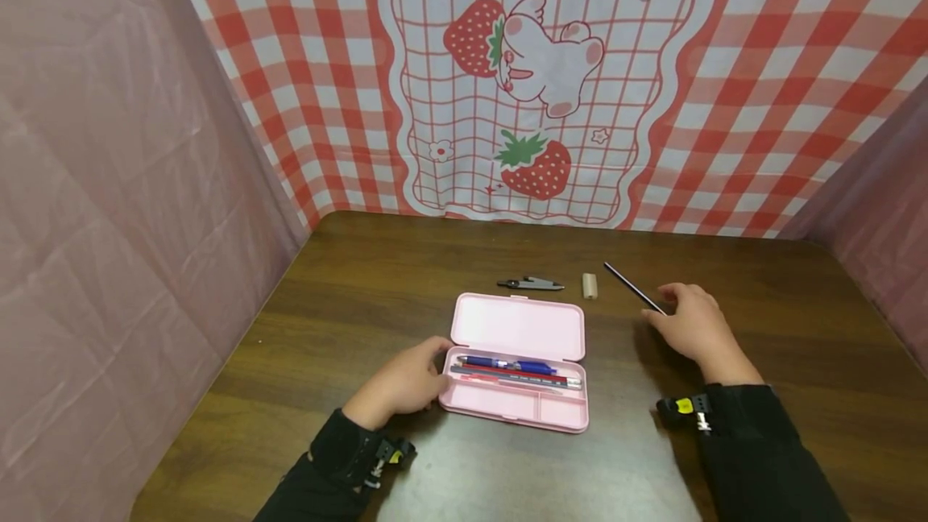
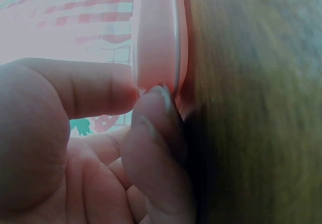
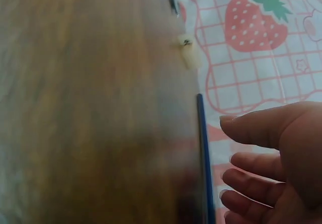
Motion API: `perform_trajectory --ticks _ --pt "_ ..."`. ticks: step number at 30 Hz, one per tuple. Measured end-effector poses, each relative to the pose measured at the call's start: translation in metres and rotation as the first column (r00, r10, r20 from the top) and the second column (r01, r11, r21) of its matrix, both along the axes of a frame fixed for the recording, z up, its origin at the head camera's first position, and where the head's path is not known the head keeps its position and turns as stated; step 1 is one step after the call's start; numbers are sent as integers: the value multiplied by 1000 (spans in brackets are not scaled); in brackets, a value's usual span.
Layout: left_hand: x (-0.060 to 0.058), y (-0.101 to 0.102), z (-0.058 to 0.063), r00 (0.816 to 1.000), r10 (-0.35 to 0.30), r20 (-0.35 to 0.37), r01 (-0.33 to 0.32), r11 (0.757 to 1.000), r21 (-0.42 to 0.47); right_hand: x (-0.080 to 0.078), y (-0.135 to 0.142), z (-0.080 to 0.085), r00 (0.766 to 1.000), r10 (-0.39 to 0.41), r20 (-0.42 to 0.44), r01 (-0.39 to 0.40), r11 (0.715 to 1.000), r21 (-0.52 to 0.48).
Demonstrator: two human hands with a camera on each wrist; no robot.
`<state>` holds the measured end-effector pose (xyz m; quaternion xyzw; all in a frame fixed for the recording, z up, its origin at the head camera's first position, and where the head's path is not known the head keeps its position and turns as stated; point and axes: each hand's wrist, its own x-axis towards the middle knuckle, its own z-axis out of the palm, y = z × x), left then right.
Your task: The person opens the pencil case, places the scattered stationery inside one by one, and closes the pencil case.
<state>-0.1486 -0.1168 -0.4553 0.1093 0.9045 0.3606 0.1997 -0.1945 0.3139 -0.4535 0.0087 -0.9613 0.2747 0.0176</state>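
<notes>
L hand (image 1: 408, 379) pinches open pink plastic case (image 1: 518, 327), blue pen (image 1: 500, 363) stowed; thin dark rod (image 1: 629, 285) by R hand (image 1: 698, 327) (fingers parted), grey metal compass (image 1: 532, 284), beige oblong eraser (image 1: 590, 287) apparently TBD.

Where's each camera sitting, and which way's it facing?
Head: on the head, facing forward and down at the table and pencil case; left hand, right hand, sleeves show.
Left wrist: on that wrist, facing the pencil case's end and patterned cloth; left hand shows.
Right wrist: on that wrist, facing the loose pencil, beige block and cloth; right hand shows.
Shared, head and right wrist: loose pencil, beige block.
</notes>
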Motion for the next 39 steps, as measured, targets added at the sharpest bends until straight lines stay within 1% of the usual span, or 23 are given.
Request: perform_trajectory --ticks 6,11,16,23,25,32,39 --pt "0 0 -1 1000 -5 -6 5 1000 3 -1 3 -7 1000 -20 22 20 1000 18" --pt "-1 0 -2 1000 -7 -11 7 1000 11 -3 5 -9 999 -37 36 36 999 26" --pt "-1 -1 -2 1000 -8 -7 8 1000 13 -3 4 -8 996 -58 62 55 998 39" --pt "-1 -1 -2 1000 -8 -7 8 1000 9 -3 1 -5 985 -73 154 66 997 49" --pt "-1 -1 -1 1000 -9 -8 9 1000 10 -3 1 -6 983 -72 169 63 996 57" --pt "0 -1 -2 1000 -7 -11 7 1000 20 -5 1 -5 979 -60 194 46 996 76" --pt "0 -1 -2 1000 -2 -5 2 1000 24 -6 2 -3 972 -73 224 61 996 59"
